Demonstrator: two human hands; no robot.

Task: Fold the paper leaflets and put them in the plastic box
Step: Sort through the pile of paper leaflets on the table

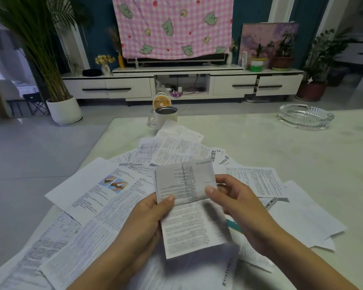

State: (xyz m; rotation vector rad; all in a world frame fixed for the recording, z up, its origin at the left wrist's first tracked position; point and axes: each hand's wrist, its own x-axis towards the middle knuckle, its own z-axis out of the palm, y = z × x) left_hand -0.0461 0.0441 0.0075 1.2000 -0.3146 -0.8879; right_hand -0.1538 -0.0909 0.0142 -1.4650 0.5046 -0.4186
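I hold one printed paper leaflet (189,208) up over the table, its top part bent over toward me. My left hand (147,216) pinches its left edge with the thumb on the front. My right hand (237,204) pinches the folded upper right part between thumb and fingers. Several more unfolded leaflets (96,191) lie spread over the pale table (301,151) beneath and around my hands. A thin teal-edged object (235,226) peeks out under the papers by my right wrist. No plastic box is recognisable in view.
A white cup with a metal rim (166,117) stands at the table's far edge, a glass ashtray (306,116) at the far right. Beyond are the floor, a small orange fan (161,102), a potted plant (63,109) and a white TV cabinet (182,84).
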